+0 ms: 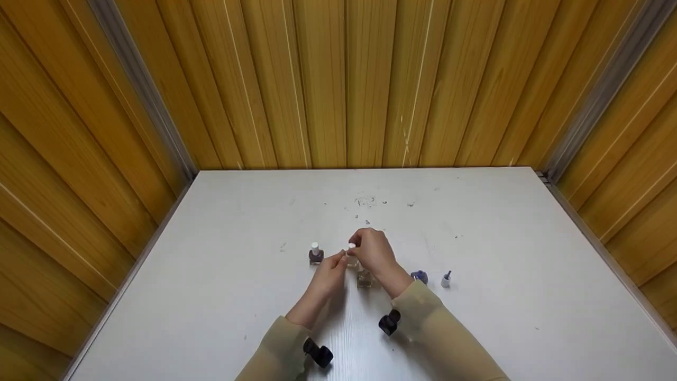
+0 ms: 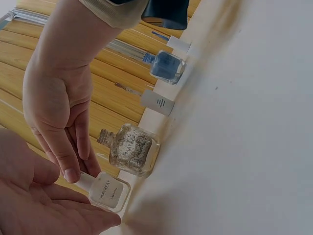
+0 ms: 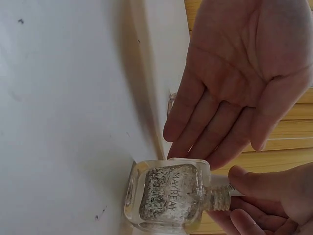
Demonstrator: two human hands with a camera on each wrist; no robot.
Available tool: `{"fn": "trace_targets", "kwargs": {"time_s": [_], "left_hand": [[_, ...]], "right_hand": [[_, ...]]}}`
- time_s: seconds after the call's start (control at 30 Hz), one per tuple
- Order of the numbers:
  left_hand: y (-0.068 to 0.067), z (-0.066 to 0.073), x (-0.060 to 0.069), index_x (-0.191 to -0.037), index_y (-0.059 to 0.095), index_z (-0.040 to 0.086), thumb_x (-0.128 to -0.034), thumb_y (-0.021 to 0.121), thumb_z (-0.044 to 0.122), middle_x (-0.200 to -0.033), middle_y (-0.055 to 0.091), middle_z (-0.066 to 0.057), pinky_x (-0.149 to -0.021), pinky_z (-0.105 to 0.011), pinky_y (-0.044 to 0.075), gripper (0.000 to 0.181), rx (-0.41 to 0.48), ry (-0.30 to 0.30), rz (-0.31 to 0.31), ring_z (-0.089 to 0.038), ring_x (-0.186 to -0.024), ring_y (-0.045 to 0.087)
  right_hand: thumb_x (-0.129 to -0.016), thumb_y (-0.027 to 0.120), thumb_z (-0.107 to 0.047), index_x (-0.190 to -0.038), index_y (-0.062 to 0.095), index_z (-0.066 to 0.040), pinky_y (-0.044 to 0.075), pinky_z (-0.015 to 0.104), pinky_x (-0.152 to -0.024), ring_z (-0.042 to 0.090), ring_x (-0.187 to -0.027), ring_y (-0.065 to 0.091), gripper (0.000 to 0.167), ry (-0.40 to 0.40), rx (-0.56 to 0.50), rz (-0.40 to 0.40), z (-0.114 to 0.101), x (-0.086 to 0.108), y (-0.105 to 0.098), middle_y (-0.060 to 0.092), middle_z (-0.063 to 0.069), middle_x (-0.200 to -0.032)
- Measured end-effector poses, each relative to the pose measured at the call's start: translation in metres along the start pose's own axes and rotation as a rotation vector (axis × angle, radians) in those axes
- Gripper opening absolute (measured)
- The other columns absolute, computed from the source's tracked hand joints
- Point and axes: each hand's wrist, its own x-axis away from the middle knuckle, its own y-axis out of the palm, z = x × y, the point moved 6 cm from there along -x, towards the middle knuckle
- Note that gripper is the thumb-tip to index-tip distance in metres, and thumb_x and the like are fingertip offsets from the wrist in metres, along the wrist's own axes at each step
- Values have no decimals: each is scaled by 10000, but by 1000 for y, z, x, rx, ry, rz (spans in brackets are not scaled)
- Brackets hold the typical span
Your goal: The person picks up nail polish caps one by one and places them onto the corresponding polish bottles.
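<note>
A small nail polish bottle (image 2: 110,192) with pale contents stands between the hands. My right hand (image 1: 375,254) pinches its white cap (image 1: 351,246) between thumb and fingers. Beside the bottle is my left hand (image 1: 329,275), its fingers (image 3: 210,122) long and straight, touching the bottle's side. Just in front stands an uncapped glitter nail polish bottle (image 3: 168,196), which hides most of the pale bottle in the right wrist view. Its cap (image 2: 157,102) stands brush up nearby, hidden behind the right hand in the head view.
A dark nail polish bottle (image 1: 316,257) with a white cap stands left of the hands. Right of them are an uncapped purple-blue bottle (image 1: 419,276) and its brush cap (image 1: 446,280), bristles up. The white table (image 1: 254,211) has dark specks; wooden panels (image 1: 365,79) enclose it.
</note>
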Motion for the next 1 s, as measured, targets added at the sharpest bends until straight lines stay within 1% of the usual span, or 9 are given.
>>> {"fn": "trace_targets", "kwargs": {"time_s": [0.1, 0.37, 0.6, 0.77, 0.87, 1.0], "left_hand": [[0, -1, 0, -1356, 523, -205, -1061, 452, 107, -1434, 534, -356, -1208, -568, 372, 435, 2, 6, 3, -487, -1400, 478], [0, -2, -1, -1349, 520, -217, -1055, 461, 89, -1417, 536, -376, -1191, -577, 390, 428, 2, 26, 9, -501, -1384, 488], [0, -4, -1, -1370, 503, -211, -1064, 460, 98, -1442, 516, -367, -1193, -576, 387, 437, 10, 25, 0, -490, -1396, 476], [-1, -4, -1, -1388, 485, -207, -1063, 459, 105, -1456, 504, -366, -1201, -576, 376, 451, 10, 6, -8, -489, -1409, 462], [-1, -3, -1, -1409, 467, -199, -1066, 453, 121, -1478, 486, -358, -1205, -572, 373, 469, -12, -18, -20, -481, -1425, 445], [-2, 1, 1, -1453, 419, -185, -1072, 442, 142, -1518, 447, -347, -1216, -563, 363, 503, -56, -59, -39, -462, -1454, 415]], "right_hand": [[-859, 796, -16, -997, 769, 18, 593, 389, -789, 242, -863, 700, 144, 8, -2, -8, 0, -1, 2, 762, 122, -908], [-844, 801, -16, -979, 771, 18, 597, 399, -805, 253, -865, 705, 142, -18, 25, -10, -3, -3, 3, 767, 129, -909], [-843, 808, -23, -990, 766, 21, 598, 396, -806, 258, -876, 707, 159, -25, 20, -20, -3, -4, 4, 768, 137, -925], [-857, 807, -39, -1009, 764, 21, 603, 399, -811, 261, -895, 713, 169, -22, 12, -36, -4, -3, 4, 768, 141, -945], [-866, 806, -53, -1046, 758, 27, 605, 404, -831, 269, -929, 720, 203, -27, 4, -49, -4, -3, 3, 771, 156, -987], [-875, 804, -66, -1083, 754, 13, 614, 413, -868, 281, -985, 730, 228, -20, -38, -39, -4, 1, -8, 772, 157, -1040]]}}
